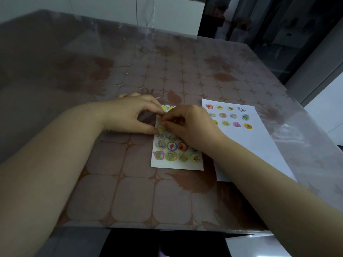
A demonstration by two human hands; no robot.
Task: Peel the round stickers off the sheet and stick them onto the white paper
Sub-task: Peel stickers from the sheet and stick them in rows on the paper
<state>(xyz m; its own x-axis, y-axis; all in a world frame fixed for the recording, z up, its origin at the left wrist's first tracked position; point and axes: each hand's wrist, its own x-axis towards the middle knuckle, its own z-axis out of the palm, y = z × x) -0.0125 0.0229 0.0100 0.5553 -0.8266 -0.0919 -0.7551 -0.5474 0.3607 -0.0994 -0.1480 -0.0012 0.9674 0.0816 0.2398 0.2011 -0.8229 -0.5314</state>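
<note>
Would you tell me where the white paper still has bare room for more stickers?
The white paper is bare below its three sticker rows, down to its near edge. Its far end is crowded.

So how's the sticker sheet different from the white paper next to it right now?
The sticker sheet is the smaller one and lies under both hands; the white paper is larger, to its right, with only the right forearm crossing its corner. The sheet's stickers are packed close together down to its near rows; the paper's sit spaced out in three rows at its far end, the rest bare. Both lie flat on the table.
</note>
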